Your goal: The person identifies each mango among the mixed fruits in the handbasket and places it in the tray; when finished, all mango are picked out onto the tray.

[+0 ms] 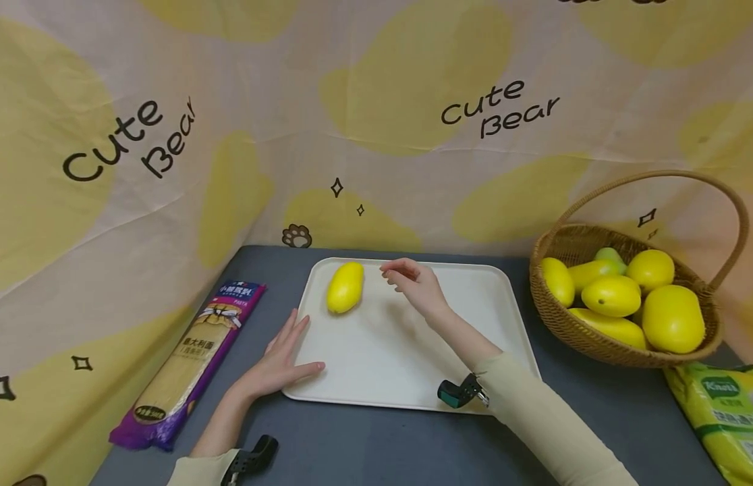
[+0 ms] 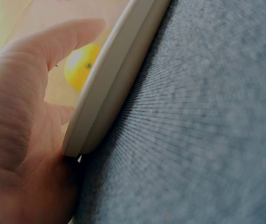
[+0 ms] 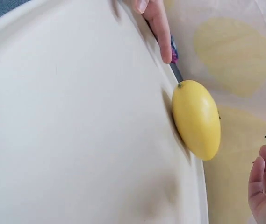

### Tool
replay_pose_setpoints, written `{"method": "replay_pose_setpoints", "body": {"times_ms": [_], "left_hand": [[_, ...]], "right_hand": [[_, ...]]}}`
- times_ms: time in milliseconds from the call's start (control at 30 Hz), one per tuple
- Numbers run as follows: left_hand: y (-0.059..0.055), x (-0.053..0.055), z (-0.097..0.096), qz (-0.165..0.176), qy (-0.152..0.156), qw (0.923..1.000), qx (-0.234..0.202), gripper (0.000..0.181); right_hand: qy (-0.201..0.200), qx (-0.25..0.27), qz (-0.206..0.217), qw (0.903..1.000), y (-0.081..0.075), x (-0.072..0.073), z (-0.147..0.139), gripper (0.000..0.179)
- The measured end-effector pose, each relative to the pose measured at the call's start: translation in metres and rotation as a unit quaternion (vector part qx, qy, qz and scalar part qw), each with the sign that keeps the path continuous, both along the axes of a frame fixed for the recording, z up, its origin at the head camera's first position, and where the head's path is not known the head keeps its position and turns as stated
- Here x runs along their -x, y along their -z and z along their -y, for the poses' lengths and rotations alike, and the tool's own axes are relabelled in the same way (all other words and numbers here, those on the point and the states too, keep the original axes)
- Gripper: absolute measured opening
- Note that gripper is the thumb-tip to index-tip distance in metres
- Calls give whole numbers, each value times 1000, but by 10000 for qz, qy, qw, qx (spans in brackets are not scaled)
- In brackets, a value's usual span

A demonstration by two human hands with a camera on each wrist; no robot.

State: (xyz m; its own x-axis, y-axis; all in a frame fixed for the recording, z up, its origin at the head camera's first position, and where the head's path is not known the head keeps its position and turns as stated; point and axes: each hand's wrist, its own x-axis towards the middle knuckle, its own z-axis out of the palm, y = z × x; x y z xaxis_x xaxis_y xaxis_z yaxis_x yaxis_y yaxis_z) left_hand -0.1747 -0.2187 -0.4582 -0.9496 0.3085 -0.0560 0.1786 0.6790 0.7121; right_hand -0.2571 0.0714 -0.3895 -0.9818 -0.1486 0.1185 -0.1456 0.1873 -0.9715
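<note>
A white tray (image 1: 364, 364) lies on the dark table. On its far left part rests a yellow oval fruit (image 1: 345, 288), mango-like, with a small stem mark at one end in the right wrist view. My left hand (image 1: 278, 364) rests at the tray's left edge, fingers stretched and thumb over the rim; the left wrist view shows the palm against the rim. Above the tray, to the right of the fruit, my right hand (image 1: 417, 289) hovers with loosely bent fingers and nothing between them. The fruit (image 3: 197, 120) stands apart from that hand in the right wrist view.
To the right stands a wicker basket (image 1: 552, 307) with a tall handle, holding several yellow fruits and a greenish one. A purple pasta packet (image 1: 194, 358) lies left of the tray. At the lower right is a yellow-green Knorr bag (image 1: 719, 412). Patterned cloth hangs behind.
</note>
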Motion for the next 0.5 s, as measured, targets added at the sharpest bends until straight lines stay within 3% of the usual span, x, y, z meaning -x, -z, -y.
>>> {"method": "replay_pose_setpoints", "body": {"times_ms": [267, 500], "left_hand": [[1, 1, 0, -40, 29, 10000, -10, 101], [5, 3, 0, -80, 49, 9999, 38, 100]], "right_hand": [[-214, -58, 4, 9998, -26, -26, -48, 22], [-225, -739, -460, 9960, -42, -49, -98, 25]]}}
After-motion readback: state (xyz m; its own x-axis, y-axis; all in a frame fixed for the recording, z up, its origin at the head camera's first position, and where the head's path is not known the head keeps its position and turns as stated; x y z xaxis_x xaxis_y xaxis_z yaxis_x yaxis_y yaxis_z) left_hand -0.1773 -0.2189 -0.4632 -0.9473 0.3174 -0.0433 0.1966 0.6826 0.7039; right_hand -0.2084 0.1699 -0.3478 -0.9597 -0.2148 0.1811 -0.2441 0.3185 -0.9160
